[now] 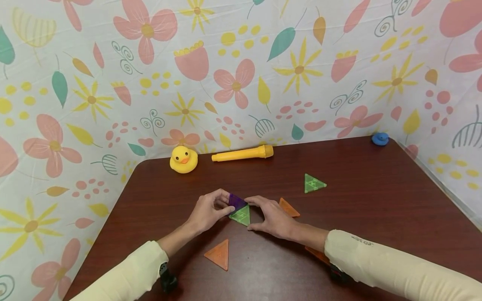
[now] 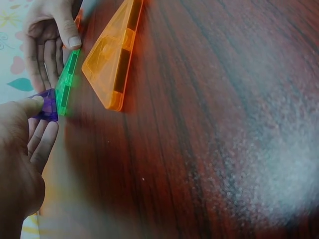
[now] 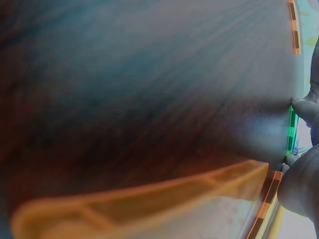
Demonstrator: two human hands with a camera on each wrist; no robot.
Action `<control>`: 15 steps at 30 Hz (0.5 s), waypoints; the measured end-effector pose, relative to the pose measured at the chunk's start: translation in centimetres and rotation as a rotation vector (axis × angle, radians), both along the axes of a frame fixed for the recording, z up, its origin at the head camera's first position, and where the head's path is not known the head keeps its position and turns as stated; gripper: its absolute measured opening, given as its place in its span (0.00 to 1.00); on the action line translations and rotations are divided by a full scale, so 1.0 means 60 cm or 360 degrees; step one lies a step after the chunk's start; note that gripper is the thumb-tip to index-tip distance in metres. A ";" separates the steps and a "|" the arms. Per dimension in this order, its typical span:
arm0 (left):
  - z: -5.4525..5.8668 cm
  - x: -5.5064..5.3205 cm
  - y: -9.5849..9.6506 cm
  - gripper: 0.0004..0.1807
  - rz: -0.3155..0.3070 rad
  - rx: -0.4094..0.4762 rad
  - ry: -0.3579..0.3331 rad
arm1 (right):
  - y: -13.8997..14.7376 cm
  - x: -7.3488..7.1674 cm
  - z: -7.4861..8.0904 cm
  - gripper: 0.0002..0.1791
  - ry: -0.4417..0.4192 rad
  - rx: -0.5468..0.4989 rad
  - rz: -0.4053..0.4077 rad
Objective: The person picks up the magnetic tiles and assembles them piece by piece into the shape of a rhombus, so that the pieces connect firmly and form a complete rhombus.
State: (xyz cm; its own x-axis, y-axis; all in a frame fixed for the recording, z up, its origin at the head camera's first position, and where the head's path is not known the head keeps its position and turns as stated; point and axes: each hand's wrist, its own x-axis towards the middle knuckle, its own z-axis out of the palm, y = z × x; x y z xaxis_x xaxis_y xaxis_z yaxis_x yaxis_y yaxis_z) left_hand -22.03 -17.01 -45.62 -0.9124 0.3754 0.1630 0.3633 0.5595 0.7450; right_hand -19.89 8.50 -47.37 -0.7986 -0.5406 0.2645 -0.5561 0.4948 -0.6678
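Observation:
My left hand [image 1: 211, 210] pinches a purple translucent triangle tile [image 1: 237, 202] between thumb and fingers, plain also in the left wrist view. Edge to edge with it, on the near side, lies a green translucent triangle tile [image 1: 241, 216]. Thumb and forefinger of my right hand [image 1: 274, 218] grip that green tile at two corners along its right edge. Seen from the left wrist, the right thumb rests at one corner of the green tile [image 2: 67, 84], and the purple tile [image 2: 48, 105] meets its other end.
Orange triangle tiles lie in front [image 1: 218, 255], behind the right hand [image 1: 289, 207], and partly hidden under the right forearm [image 1: 318, 254]. Another green triangle [image 1: 314, 184] sits farther back. Along the table's back are a yellow duck [image 1: 183, 159], a yellow toy microphone [image 1: 242, 154] and a blue duck [image 1: 380, 139].

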 end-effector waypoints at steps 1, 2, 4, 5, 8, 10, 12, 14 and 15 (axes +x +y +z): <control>0.000 0.000 0.000 0.12 -0.0002 -0.0002 -0.0002 | 0.000 0.000 0.000 0.41 0.0002 0.0001 0.0000; -0.001 0.000 0.000 0.12 -0.0003 -0.0006 -0.0004 | 0.000 0.000 0.000 0.41 0.0004 0.0001 -0.0001; -0.002 0.000 0.000 0.12 -0.0009 -0.0014 0.0001 | 0.001 0.000 -0.001 0.41 0.0008 0.0001 -0.0003; -0.002 0.000 0.000 0.12 -0.0013 -0.0023 0.0004 | 0.001 0.000 0.000 0.41 0.0010 0.0001 -0.0002; -0.003 0.000 0.000 0.11 -0.0027 -0.0040 0.0010 | 0.001 0.001 0.000 0.41 0.0017 0.0004 -0.0004; -0.003 0.001 0.000 0.11 -0.0034 -0.0046 0.0013 | 0.001 0.001 0.000 0.41 0.0021 0.0006 -0.0005; -0.004 0.001 0.000 0.11 -0.0043 -0.0051 0.0019 | 0.000 0.001 0.000 0.41 0.0022 0.0008 -0.0008; -0.004 0.002 0.000 0.11 -0.0053 -0.0054 0.0027 | 0.000 0.001 -0.001 0.41 0.0020 0.0009 -0.0008; -0.004 0.002 -0.001 0.11 -0.0058 -0.0058 0.0029 | 0.000 0.001 -0.001 0.40 0.0020 0.0009 -0.0006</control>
